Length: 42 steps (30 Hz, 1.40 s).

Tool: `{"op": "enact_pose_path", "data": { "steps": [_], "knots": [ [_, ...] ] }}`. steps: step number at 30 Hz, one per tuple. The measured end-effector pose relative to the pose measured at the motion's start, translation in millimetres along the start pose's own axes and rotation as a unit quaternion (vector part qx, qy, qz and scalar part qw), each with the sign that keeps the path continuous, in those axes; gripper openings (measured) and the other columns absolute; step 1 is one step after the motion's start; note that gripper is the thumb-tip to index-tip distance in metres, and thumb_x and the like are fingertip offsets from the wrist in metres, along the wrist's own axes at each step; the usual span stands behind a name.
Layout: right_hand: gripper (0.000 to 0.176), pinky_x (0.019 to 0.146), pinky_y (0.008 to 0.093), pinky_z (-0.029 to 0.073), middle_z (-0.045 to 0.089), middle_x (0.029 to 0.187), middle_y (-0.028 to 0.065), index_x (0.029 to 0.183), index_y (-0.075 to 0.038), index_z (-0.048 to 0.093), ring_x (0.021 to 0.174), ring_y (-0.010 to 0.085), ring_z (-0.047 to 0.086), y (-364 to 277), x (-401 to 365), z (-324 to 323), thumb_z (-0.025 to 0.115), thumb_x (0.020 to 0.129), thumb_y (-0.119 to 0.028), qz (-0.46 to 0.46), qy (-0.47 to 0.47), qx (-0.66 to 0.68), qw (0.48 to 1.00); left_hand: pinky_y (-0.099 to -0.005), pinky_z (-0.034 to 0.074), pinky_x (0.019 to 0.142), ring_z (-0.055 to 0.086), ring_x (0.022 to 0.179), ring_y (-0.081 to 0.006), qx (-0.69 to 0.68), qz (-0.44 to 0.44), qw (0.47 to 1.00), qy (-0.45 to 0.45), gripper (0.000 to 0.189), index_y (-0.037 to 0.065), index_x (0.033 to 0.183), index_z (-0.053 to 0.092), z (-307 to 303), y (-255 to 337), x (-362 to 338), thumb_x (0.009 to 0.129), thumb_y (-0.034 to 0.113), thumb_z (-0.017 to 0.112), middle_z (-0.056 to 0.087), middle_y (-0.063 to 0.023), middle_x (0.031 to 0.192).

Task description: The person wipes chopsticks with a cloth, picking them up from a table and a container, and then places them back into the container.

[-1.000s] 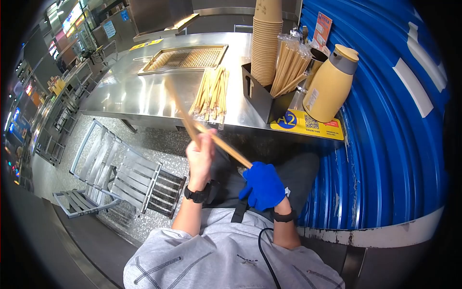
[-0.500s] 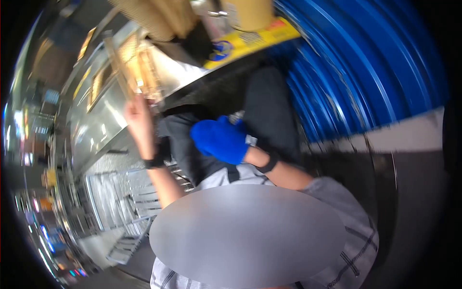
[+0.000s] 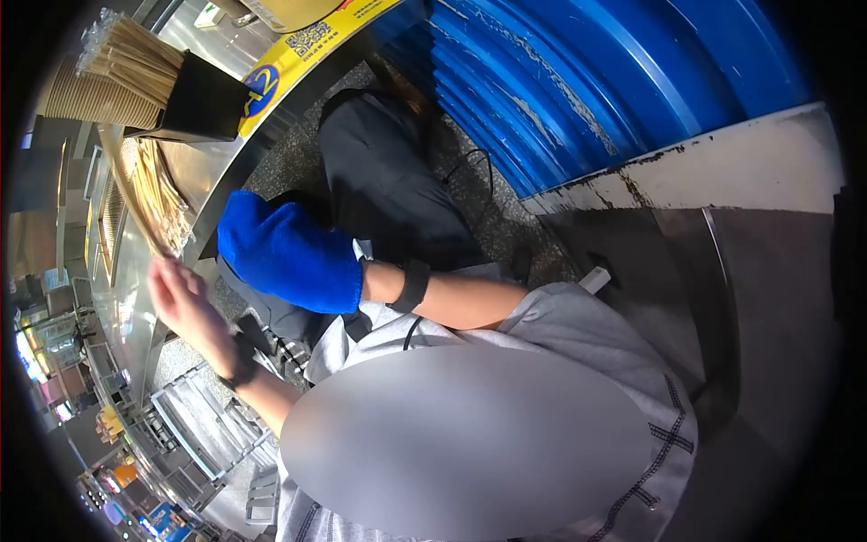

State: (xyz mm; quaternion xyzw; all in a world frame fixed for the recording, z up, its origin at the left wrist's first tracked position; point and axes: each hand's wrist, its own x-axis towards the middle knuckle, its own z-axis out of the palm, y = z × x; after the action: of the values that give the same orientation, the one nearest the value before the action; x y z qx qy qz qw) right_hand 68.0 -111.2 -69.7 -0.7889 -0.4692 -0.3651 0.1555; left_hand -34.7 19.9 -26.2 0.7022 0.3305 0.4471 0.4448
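Note:
My left hand [image 3: 185, 303] is closed on the lower end of a long, thin brown stick [image 3: 135, 199], blurred by motion, which slants up over the metal counter's edge. Blue fabric [image 3: 289, 253], a cloth or a mitt, covers my right hand above my lap, so its fingers are hidden. Beyond the left hand, a bundle of light wooden sticks [image 3: 158, 194] lies on the counter [image 3: 194, 167].
A black holder [image 3: 203, 99] with wrapped sticks [image 3: 135, 59] stands on the counter beside stacked brown cups [image 3: 81, 95]. A yellow strip [image 3: 302, 50] marked A2 runs along the edge. A blue corrugated panel [image 3: 632, 72] rises at the right. Metal chairs [image 3: 194, 425] stand lower left.
The view has shifted, so the counter, both hands and the blue panel appear further left. The stick is still in my left hand, and the blue fabric still covers my right.

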Motion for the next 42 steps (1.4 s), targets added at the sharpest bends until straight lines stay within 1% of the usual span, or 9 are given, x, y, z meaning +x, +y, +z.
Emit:
{"op": "enact_pose_path", "data": {
  "steps": [3,6,12,14,16,17,25,29,42],
  "knots": [
    [0.009,0.041,0.0260,0.036,0.050,0.065,0.0032,0.076,-0.008,0.055,0.050,0.0114,0.046,4,-1,-3,0.056,0.078,-0.017,0.172,-0.045,0.470,0.865,-0.0163,0.033,0.045,0.041,0.053,-0.0016,0.020,-0.075,0.991,-0.108,0.016,0.007,0.100,0.057,10,3,-66,0.097,0.022,0.052,0.053,0.0052,0.071],
    [0.012,0.041,0.0201,0.041,0.055,0.071,-0.0007,0.085,-0.008,0.057,0.048,0.0050,0.048,17,-2,-14,0.055,0.090,-0.019,0.322,-0.184,0.879,0.301,-0.0177,0.039,0.046,0.048,0.051,-0.0042,-0.055,-0.096,0.972,-0.207,0.016,0.007,0.103,0.054,20,-9,-86,0.098,0.022,0.050,0.054,0.0019,0.069],
    [0.016,0.075,0.0271,0.046,0.056,0.072,-0.0007,0.079,-0.007,0.055,0.075,0.0085,0.055,8,-12,8,0.050,0.092,-0.015,0.293,-0.025,0.889,0.351,-0.0182,0.028,0.052,0.035,0.058,-0.0018,0.023,-0.104,0.959,-0.263,0.021,0.004,0.091,0.057,23,-4,-71,0.099,0.020,0.047,0.044,0.0059,0.068],
    [0.013,0.064,0.0248,0.045,0.055,0.070,0.0004,0.082,-0.006,0.053,0.067,0.0089,0.053,26,-4,12,0.051,0.092,-0.013,0.277,0.028,0.772,0.572,-0.0190,0.027,0.052,0.034,0.058,-0.0023,0.079,-0.098,0.957,-0.262,0.025,0.004,0.084,0.058,25,4,-68,0.099,0.021,0.047,0.043,0.0065,0.066],
    [0.011,0.060,0.0238,0.045,0.054,0.070,0.0018,0.085,-0.006,0.052,0.064,0.0093,0.052,53,-4,7,0.051,0.093,-0.014,0.306,0.047,0.827,0.469,-0.0197,0.026,0.051,0.035,0.058,-0.0026,0.099,-0.109,0.949,-0.277,0.028,0.003,0.081,0.058,18,3,-66,0.099,0.023,0.048,0.042,0.0067,0.063],
    [0.012,0.060,0.0240,0.045,0.055,0.070,0.0026,0.087,-0.005,0.052,0.065,0.0095,0.052,67,-5,2,0.051,0.094,-0.016,0.324,0.049,0.913,0.241,-0.0198,0.026,0.051,0.035,0.058,-0.0026,0.093,-0.111,0.951,-0.273,0.029,0.003,0.080,0.058,15,0,-66,0.098,0.023,0.048,0.042,0.0068,0.063],
    [0.015,0.063,0.0317,0.048,0.057,0.077,0.0049,0.084,-0.004,0.055,0.066,0.0185,0.056,69,1,-9,0.048,0.091,-0.015,0.222,0.053,0.438,0.870,-0.0195,0.024,0.049,0.032,0.056,-0.0018,0.033,-0.116,0.954,-0.276,0.030,0.004,0.081,0.057,33,3,-72,0.100,0.023,0.046,0.040,0.0075,0.062],
    [0.008,0.070,0.0280,0.044,0.049,0.070,0.0023,0.092,-0.012,0.054,0.070,0.0165,0.053,-3,-12,18,0.048,0.088,-0.008,0.296,0.057,0.891,0.339,-0.0198,0.027,0.050,0.033,0.055,-0.0022,-0.061,-0.143,0.951,-0.269,0.032,0.004,0.081,0.056,38,-6,-76,0.101,0.024,0.042,0.043,0.0063,0.063],
    [0.017,0.066,0.0278,0.047,0.057,0.074,0.0034,0.089,-0.009,0.051,0.065,0.0154,0.058,66,9,3,0.046,0.096,-0.024,0.300,0.023,0.623,0.722,-0.0195,0.027,0.050,0.034,0.056,-0.0017,-0.058,-0.188,0.912,-0.361,0.032,0.005,0.086,0.056,24,-5,-66,0.100,0.030,0.043,0.040,0.0071,0.061]
  ]
}}
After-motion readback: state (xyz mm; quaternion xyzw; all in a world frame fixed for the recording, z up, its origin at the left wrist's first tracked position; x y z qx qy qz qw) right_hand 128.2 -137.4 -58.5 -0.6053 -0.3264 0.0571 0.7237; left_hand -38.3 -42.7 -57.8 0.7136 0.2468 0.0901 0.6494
